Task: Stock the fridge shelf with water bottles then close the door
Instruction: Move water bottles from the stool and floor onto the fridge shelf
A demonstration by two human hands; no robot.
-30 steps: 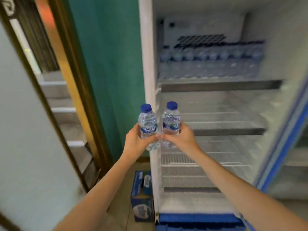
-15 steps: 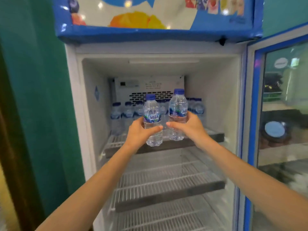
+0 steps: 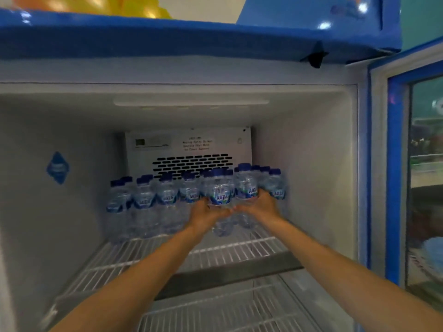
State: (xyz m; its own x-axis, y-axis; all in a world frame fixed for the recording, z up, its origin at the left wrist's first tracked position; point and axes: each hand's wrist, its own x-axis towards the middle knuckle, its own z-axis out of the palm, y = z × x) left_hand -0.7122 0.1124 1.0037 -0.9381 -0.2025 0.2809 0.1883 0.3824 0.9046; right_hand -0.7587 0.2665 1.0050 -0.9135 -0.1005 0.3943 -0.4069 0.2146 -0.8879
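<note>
Left bottle [image 3: 220, 195], right bottle [image 3: 246, 188]: moved from the fridge front deep over the top shelf [image 3: 239, 248], now just before the back row [image 3: 143, 200]; left hand [image 3: 206, 213] grips one, right hand [image 3: 260, 207] the other; release pending; door [image 3: 393, 164] open.

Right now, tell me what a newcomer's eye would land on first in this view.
At centre, inside the open fridge, the left hand grips the left Aqua bottle and the right hand grips the right Aqua bottle beside it. Behind them a row of blue-capped bottles lines the back of the top wire shelf. The blue-framed glass door stands open at the right edge.
</note>
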